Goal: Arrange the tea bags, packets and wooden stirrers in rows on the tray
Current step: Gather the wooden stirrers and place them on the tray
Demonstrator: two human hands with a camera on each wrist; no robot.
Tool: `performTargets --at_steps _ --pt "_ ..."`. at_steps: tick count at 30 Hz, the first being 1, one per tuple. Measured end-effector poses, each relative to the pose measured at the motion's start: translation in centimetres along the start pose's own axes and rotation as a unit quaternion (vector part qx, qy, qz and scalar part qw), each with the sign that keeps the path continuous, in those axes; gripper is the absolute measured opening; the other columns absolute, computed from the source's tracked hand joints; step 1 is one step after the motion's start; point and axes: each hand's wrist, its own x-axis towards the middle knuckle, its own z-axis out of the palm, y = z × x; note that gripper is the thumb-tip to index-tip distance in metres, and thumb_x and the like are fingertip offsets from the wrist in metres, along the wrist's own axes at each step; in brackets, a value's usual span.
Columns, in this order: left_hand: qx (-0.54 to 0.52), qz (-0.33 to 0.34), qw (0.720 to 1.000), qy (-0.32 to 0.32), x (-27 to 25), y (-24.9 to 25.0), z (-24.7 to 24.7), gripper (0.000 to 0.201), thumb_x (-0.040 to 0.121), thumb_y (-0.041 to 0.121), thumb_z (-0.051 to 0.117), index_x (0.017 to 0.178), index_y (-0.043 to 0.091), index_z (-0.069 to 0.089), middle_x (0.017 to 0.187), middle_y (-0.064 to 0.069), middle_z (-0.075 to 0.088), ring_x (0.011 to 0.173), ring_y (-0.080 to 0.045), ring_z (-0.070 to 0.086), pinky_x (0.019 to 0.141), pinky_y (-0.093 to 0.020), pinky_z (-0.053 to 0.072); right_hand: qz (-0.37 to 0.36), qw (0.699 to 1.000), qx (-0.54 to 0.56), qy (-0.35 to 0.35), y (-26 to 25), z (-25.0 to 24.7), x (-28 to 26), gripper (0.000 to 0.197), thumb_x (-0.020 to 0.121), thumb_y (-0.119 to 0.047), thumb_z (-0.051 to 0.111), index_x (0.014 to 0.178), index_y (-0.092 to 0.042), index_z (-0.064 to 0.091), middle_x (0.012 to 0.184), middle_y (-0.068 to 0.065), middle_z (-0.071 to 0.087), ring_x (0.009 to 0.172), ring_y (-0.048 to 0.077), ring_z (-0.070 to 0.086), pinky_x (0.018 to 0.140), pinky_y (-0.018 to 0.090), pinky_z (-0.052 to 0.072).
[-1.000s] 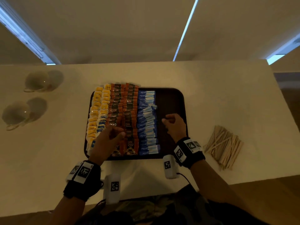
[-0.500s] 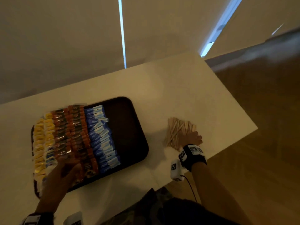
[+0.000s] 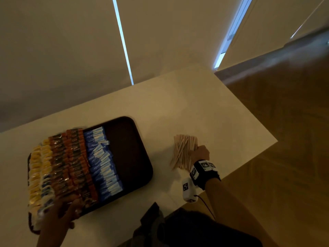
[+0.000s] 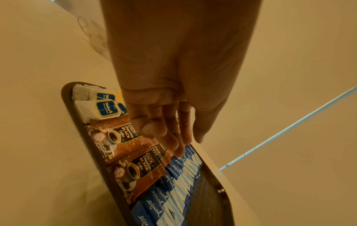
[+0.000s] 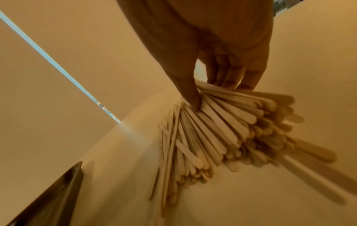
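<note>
A dark brown tray [image 3: 135, 157] holds rows of yellow tea bags [image 3: 35, 172], brown coffee packets [image 3: 71, 163] and blue sweetener packets [image 3: 101, 163]; its right strip is bare. My left hand [image 3: 60, 216] hovers at the tray's near edge. In the left wrist view the left hand [image 4: 173, 134] has loosely bent fingers over the coffee packets [image 4: 135, 168] and holds nothing. To the right of the tray, a pile of wooden stirrers [image 3: 183, 150] lies on the table. My right hand [image 5: 214, 94] grips the stirrers [image 5: 222, 130] between thumb and fingers.
The white table [image 3: 195, 107] ends close to the right of the stirrers, with wooden floor [image 3: 284, 139] beyond. A clear glass cup [image 4: 92, 35] stands left of the tray. The tray's corner [image 5: 58, 191] lies near the stirrers.
My right hand left the tray, moved right to the stirrer pile and closed on it. The head view swung right. My left hand stays at the tray's near edge.
</note>
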Motion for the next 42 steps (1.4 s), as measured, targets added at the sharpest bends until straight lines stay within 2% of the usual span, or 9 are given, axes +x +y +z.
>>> performTargets --at_steps 5,10,15,21,26,29,36,39,42 --pt "-0.021 0.012 1.0 0.007 -1.1 1.0 0.6 0.018 0.091 0.006 0.054 0.104 -0.007 0.056 0.076 -0.019 0.062 0.057 -0.029 0.049 0.051 -0.026 0.038 -0.011 1.0 -0.014 0.001 -0.2 -0.9 0.4 0.041 0.094 -0.02 0.056 0.121 0.01 0.05 0.126 0.025 0.053 0.114 0.039 0.053 0.083 0.037 0.045" --pt "-0.021 0.014 1.0 0.012 -1.7 1.5 1.0 0.016 0.092 0.005 0.054 0.104 -0.005 0.055 0.075 -0.019 0.061 0.057 -0.027 0.048 0.031 -0.017 0.036 -0.034 0.999 -0.019 -0.01 -0.6 -1.0 0.1 0.037 0.095 -0.022 0.052 0.11 0.01 0.059 0.115 0.025 0.06 0.106 0.038 0.058 0.081 0.037 0.047" --pt "-0.024 -0.001 0.999 0.026 -1.3 1.0 1.4 0.018 0.09 0.008 0.058 0.104 -0.003 0.056 0.076 -0.021 0.062 0.06 -0.029 0.052 0.046 -0.025 0.04 -0.028 1.0 0.001 0.002 -0.6 0.0 1.1 0.053 0.096 -0.03 0.048 0.132 0.008 0.042 0.136 0.024 0.045 0.123 0.039 0.046 0.102 0.044 0.04" --pt "-0.03 0.001 0.999 0.023 -1.1 1.1 1.3 0.017 0.089 0.014 0.059 0.1 0.0 0.059 0.077 -0.02 0.063 0.062 -0.031 0.054 0.052 -0.03 0.04 -0.025 0.995 0.098 0.005 -1.2 -0.7 1.1 0.065 0.097 -0.025 0.045 0.147 -0.001 0.01 0.145 0.027 0.033 0.128 0.042 0.039 0.103 0.047 0.038" --pt "-0.038 0.007 0.999 0.023 -1.3 1.3 0.9 0.017 0.09 0.016 0.058 0.098 0.002 0.06 0.081 -0.023 0.063 0.065 -0.031 0.055 0.052 -0.032 0.041 -0.057 0.988 0.144 0.008 -1.8 -1.4 1.1 0.027 0.101 -0.022 0.034 0.122 -0.005 0.031 0.119 0.022 0.051 0.098 0.036 0.052 0.076 0.039 0.04" --pt "-0.026 0.038 0.998 0.031 -1.7 2.2 0.9 0.014 0.092 0.016 0.055 0.096 0.003 0.06 0.077 -0.018 0.065 0.064 -0.031 0.056 0.048 -0.028 0.043 -0.112 0.987 0.114 0.008 -2.9 -1.9 0.4 0.028 0.101 -0.011 0.031 0.125 0.004 0.032 0.118 0.027 0.053 0.091 0.029 0.05 0.073 0.034 0.036" --pt "-0.022 0.132 0.99 0.033 -1.9 7.1 1.0 0.011 0.092 0.016 0.055 0.086 0.01 0.062 0.07 -0.007 0.063 0.061 -0.022 0.057 0.051 -0.019 0.046 -0.289 0.956 0.017 -0.044 -8.3 -0.8 -5.8 0.035 0.094 -0.043 0.051 0.098 -0.009 0.061 0.09 0.01 0.063 0.087 0.029 0.06 0.073 0.028 0.042" --pt "-0.017 0.201 0.979 0.028 -1.4 9.3 1.6 0.009 0.09 0.027 0.058 0.087 0.02 0.063 0.081 -0.002 0.067 0.077 -0.02 0.064 0.065 -0.031 0.052 -0.418 0.9 -0.032 -0.116 -10.9 1.4 -10.3 0.018 0.092 -0.04 0.054 0.085 -0.025 0.059 0.079 -0.005 0.058 0.075 0.013 0.056 0.06 0.015 0.03" --pt "-0.037 0.272 0.962 0.013 -1.6 12.1 2.5 0.039 0.08 0.06 0.058 0.102 0.028 0.06 0.097 0.005 0.066 0.09 -0.009 0.063 0.077 -0.026 0.052 -0.495 0.839 -0.076 -0.212 -12.7 3.6 -14.8 0.022 0.092 -0.039 0.055 0.098 -0.023 0.069 0.088 -0.01 0.062 0.081 0.006 0.057 0.068 0.015 0.037"
